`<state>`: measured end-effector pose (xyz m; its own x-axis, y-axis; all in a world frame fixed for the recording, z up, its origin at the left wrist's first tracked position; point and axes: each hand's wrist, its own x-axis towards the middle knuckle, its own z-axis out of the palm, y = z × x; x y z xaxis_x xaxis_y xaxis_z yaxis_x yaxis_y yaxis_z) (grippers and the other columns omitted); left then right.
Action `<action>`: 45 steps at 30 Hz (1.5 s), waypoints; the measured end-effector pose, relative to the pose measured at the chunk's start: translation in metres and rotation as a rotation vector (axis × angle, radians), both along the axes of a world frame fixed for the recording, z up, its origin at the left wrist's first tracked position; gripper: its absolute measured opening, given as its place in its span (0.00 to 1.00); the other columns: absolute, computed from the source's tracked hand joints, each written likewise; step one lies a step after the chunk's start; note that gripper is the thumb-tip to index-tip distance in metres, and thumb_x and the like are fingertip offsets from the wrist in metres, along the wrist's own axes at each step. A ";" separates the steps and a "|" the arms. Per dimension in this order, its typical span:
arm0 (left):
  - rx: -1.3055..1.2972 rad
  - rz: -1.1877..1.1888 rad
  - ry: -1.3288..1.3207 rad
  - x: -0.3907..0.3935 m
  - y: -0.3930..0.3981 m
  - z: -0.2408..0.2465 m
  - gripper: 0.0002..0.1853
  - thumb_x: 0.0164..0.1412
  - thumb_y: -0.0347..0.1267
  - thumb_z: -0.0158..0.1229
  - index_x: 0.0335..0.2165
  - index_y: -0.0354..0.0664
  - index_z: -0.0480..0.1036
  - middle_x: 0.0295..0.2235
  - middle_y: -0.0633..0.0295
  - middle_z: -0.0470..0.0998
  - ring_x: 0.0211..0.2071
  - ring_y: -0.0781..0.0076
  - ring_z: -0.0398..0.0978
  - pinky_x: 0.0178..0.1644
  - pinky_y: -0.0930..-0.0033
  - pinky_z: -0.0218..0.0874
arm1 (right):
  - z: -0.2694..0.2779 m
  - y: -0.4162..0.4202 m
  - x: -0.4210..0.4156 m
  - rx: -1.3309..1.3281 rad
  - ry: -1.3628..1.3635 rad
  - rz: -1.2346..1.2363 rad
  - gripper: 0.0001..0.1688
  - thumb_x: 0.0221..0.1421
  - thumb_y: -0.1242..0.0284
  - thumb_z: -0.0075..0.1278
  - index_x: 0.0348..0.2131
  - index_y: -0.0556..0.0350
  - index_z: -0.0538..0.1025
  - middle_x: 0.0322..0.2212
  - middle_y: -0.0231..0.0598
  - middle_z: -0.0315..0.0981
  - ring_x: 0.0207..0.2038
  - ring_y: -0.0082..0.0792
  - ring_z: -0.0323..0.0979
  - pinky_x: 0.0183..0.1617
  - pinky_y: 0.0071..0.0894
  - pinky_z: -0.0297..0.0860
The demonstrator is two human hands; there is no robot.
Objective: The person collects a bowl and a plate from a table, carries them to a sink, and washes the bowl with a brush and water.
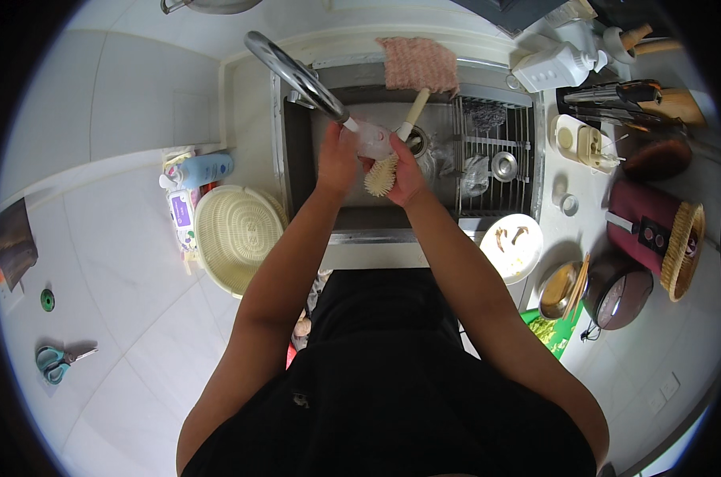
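Note:
Over the steel sink [360, 216], my left hand [337, 160] is closed on a translucent plastic container [372, 138], blurred and partly hidden by the fingers. The container sits directly below the spout of the chrome faucet [297, 74]. My right hand [409, 176] holds a cream bottle brush [382, 176] close to its bristles. The brush's bristle end points towards me, outside the container, and its pale handle slants away towards the back of the sink. Whether the right fingers also touch the container cannot be made out. Behind the hands lies the drain [419, 143].
A pink cloth [420, 64] hangs over the sink's back edge. At right, a wire rack [497, 200] carries a small metal strainer [504, 166]. A cream plastic basket [208, 232] stands left; a white plate with scraps [511, 265] and a metal bowl [548, 307] stand right.

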<state>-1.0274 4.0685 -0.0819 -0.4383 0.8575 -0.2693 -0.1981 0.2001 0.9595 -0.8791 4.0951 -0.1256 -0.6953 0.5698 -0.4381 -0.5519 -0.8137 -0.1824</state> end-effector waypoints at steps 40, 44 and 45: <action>0.001 0.074 -1.168 0.038 0.057 -0.127 0.16 0.65 0.42 0.56 0.33 0.38 0.75 0.28 0.57 0.78 0.33 0.58 0.78 0.41 0.57 0.71 | 0.165 -0.020 0.056 1.515 -1.655 0.008 0.37 0.43 0.62 0.69 0.51 0.56 0.75 0.47 0.47 0.70 0.45 0.48 0.75 0.48 0.43 0.74; -0.109 -0.070 -1.103 0.036 0.068 -0.057 0.22 0.66 0.49 0.56 0.34 0.38 0.74 0.30 0.55 0.78 0.32 0.59 0.78 0.39 0.59 0.72 | 0.109 -0.005 0.062 1.098 -1.456 -0.182 0.32 0.50 0.65 0.67 0.50 0.60 0.74 0.44 0.42 0.72 0.38 0.39 0.76 0.42 0.39 0.75; -0.157 -0.116 -0.978 0.037 0.063 -0.046 0.23 0.67 0.50 0.56 0.35 0.37 0.74 0.31 0.55 0.78 0.32 0.59 0.78 0.39 0.59 0.71 | 0.095 -0.001 0.059 0.882 -1.326 -0.225 0.30 0.52 0.66 0.66 0.50 0.60 0.74 0.44 0.40 0.72 0.36 0.37 0.77 0.40 0.37 0.75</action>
<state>-0.9905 4.1314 -0.1275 0.1204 0.8049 -0.5811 -0.8585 0.3784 0.3462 -0.8197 4.0942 -0.0310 0.0171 0.9914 -0.1296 0.2809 -0.1292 -0.9510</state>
